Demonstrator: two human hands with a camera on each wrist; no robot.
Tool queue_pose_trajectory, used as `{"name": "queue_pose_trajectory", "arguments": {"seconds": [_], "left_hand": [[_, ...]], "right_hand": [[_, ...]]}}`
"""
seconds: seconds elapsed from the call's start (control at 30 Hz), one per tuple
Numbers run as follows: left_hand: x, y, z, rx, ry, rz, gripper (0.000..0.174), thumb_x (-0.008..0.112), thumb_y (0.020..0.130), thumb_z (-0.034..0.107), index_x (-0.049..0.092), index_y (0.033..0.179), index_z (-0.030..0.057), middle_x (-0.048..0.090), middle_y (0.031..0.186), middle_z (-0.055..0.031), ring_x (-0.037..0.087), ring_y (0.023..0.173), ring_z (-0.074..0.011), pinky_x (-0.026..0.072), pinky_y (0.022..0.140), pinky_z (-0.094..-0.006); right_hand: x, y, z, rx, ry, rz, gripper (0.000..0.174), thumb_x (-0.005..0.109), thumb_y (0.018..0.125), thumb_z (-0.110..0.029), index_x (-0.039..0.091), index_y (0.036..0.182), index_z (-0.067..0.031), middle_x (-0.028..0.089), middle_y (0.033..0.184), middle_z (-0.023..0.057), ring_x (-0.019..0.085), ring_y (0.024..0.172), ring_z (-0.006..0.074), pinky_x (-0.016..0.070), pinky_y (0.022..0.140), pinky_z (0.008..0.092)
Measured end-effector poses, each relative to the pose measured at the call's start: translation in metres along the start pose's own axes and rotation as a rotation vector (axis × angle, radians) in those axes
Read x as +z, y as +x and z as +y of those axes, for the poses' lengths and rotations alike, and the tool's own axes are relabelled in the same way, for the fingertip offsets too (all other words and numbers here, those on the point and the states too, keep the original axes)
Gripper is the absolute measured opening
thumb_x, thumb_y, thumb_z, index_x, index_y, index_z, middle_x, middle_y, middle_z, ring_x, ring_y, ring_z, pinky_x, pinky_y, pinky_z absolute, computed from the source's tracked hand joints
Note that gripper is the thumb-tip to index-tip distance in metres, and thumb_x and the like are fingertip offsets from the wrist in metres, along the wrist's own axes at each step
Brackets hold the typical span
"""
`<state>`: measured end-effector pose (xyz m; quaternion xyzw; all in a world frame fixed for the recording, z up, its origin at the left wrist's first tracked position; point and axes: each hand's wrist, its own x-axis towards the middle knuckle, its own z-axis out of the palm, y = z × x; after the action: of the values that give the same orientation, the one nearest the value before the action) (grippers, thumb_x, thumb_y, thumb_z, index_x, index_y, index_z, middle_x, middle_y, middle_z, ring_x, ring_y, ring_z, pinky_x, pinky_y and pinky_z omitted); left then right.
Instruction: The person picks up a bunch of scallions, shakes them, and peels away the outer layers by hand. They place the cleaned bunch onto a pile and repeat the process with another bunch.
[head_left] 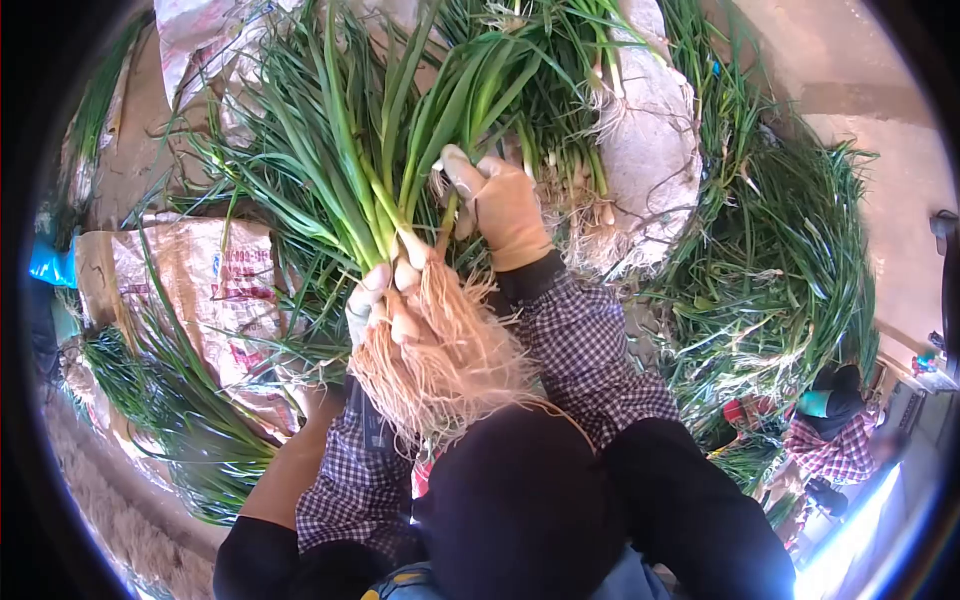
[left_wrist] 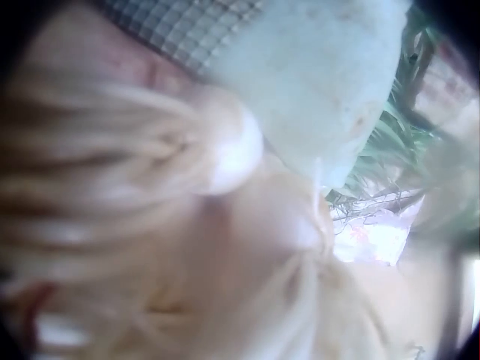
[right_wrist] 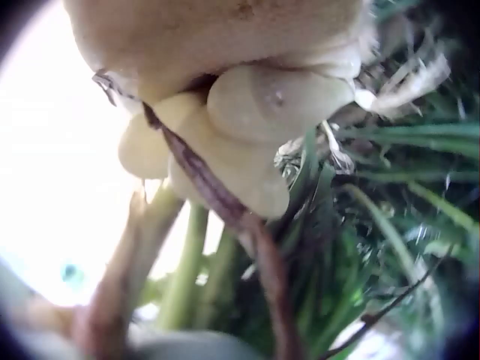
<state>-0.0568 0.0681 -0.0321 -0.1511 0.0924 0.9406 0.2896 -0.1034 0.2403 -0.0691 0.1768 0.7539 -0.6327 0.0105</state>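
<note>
My left hand [head_left: 365,300], in a pale glove, grips a bunch of green garlic [head_left: 405,275] around its bulbs. Long leaves fan out away from me, while the tangled roots [head_left: 440,350] hang toward my body. Close up and blurred in the left wrist view are a white bulb [left_wrist: 236,146] and the gloved left hand [left_wrist: 315,82]. To the right of the bunch, my gloved right hand [head_left: 505,205] curls its fingers among the leaves. The right wrist view shows its fingers [right_wrist: 247,105] pinching a garlic stalk with pale roots [right_wrist: 412,86], a dry brown leaf [right_wrist: 202,172] crossing them.
Heaped green garlic [head_left: 760,260] lies to the right, beside a pale sack [head_left: 650,150] with more stalks next to it. A printed woven sack [head_left: 200,290] and another leafy pile [head_left: 190,410] are at left. Another person [head_left: 835,430] is at lower right.
</note>
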Motion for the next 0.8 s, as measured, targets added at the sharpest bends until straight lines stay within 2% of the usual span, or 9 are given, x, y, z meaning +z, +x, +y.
{"name": "queue_pose_trajectory", "arguments": {"seconds": [0.13, 0.2, 0.27, 0.33, 0.4, 0.47, 0.53, 0.6, 0.8], "left_hand": [[0.006, -0.002, 0.005, -0.012, 0.054, 0.078, 0.041, 0.054, 0.087, 0.019, 0.041, 0.120, -0.0024, 0.055, 0.109, -0.0138, 0.059, 0.072, -0.0174, 0.0502, 0.062, -0.0295], [0.011, -0.005, 0.009, -0.037, 0.048, 0.061, 0.041, 0.054, 0.087, 0.019, 0.041, 0.120, -0.0028, 0.055, 0.110, -0.0140, 0.059, 0.070, -0.0171, 0.0502, 0.060, -0.0288], [0.013, -0.007, 0.017, -0.040, 0.026, 0.012, 0.041, 0.053, 0.088, 0.019, 0.041, 0.120, -0.0032, 0.055, 0.110, -0.0142, 0.059, 0.068, -0.0168, 0.0501, 0.058, -0.0280], [0.013, -0.004, 0.027, -0.037, 0.003, -0.027, 0.041, 0.053, 0.088, 0.019, 0.040, 0.120, -0.0036, 0.055, 0.111, -0.0145, 0.059, 0.066, -0.0165, 0.0501, 0.056, -0.0273], [0.008, -0.003, 0.035, -0.035, 0.008, -0.046, 0.041, 0.053, 0.088, 0.019, 0.040, 0.120, -0.0040, 0.055, 0.111, -0.0147, 0.059, 0.065, -0.0162, 0.0501, 0.054, -0.0265], [-0.002, -0.004, 0.036, -0.048, 0.032, -0.005, 0.041, 0.053, 0.088, 0.019, 0.040, 0.120, -0.0044, 0.055, 0.112, -0.0149, 0.060, 0.063, -0.0160, 0.0500, 0.052, -0.0258], [-0.009, -0.006, 0.029, -0.078, 0.068, 0.051, 0.041, 0.052, 0.089, 0.019, 0.039, 0.120, -0.0048, 0.055, 0.113, -0.0152, 0.060, 0.061, -0.0157, 0.0500, 0.050, -0.0251], [-0.008, -0.006, 0.021, -0.098, 0.116, 0.097, 0.041, 0.052, 0.089, 0.019, 0.039, 0.120, -0.0051, 0.055, 0.113, -0.0154, 0.060, 0.059, -0.0154, 0.0499, 0.048, -0.0243], [-0.005, -0.008, 0.027, -0.127, 0.100, 0.061, 0.041, 0.052, 0.090, 0.019, 0.038, 0.120, -0.0063, 0.054, 0.115, -0.0161, 0.060, 0.054, -0.0145, 0.0498, 0.042, -0.0221]], "right_hand": [[-0.004, 0.006, 0.012, -0.325, -0.766, 0.360, 0.019, 0.058, 0.084, -0.029, 0.062, 0.078, -0.0112, 0.060, 0.063, 0.0097, 0.056, 0.050, 0.0274, 0.0441, 0.046, 0.0366], [-0.034, 0.016, 0.019, 0.010, -0.825, 0.241, 0.034, 0.048, 0.089, -0.038, 0.066, 0.078, -0.0109, 0.065, 0.072, 0.0102, 0.062, 0.061, 0.0296, 0.0498, 0.061, 0.0396], [-0.034, 0.049, 0.046, 1.083, -0.554, -0.352, 0.036, 0.050, 0.091, -0.035, 0.062, 0.076, -0.0044, 0.063, 0.071, 0.0133, 0.061, 0.061, 0.0243, 0.0500, 0.060, 0.0411], [-0.035, -0.019, -0.040, 0.540, -0.735, -1.168, 0.033, 0.049, 0.091, -0.033, 0.062, 0.091, -0.0028, 0.065, 0.085, 0.0151, 0.064, 0.072, 0.0218, 0.0505, 0.066, 0.0416], [-0.062, -0.008, -0.025, -0.174, -0.844, -0.925, 0.037, 0.048, 0.090, -0.036, 0.059, 0.097, -0.0016, 0.065, 0.085, 0.0156, 0.064, 0.071, 0.0215, 0.0504, 0.068, 0.0386], [-0.098, 0.021, -0.012, -0.346, -0.997, -0.291, 0.041, 0.048, 0.089, -0.038, 0.057, 0.102, -0.0009, 0.065, 0.082, 0.0168, 0.064, 0.071, 0.0217, 0.0499, 0.070, 0.0369], [-0.116, 0.059, -0.052, 0.049, -0.805, 0.228, 0.041, 0.052, 0.089, -0.032, 0.050, 0.116, -0.0016, 0.065, 0.088, 0.0147, 0.064, 0.061, 0.0205, 0.0510, 0.058, 0.0306], [-0.114, 0.095, -0.056, 0.508, -0.388, 0.302, 0.044, 0.048, 0.092, -0.038, 0.051, 0.112, 0.0012, 0.067, 0.078, 0.0139, 0.064, 0.058, 0.0197, 0.0505, 0.054, 0.0302], [-0.108, 0.102, -0.018, 0.550, -0.548, 0.138, 0.034, 0.045, 0.093, -0.030, 0.058, 0.104, -0.0007, 0.068, 0.077, 0.0138, 0.064, 0.059, 0.0205, 0.0516, 0.062, 0.0336]]}}
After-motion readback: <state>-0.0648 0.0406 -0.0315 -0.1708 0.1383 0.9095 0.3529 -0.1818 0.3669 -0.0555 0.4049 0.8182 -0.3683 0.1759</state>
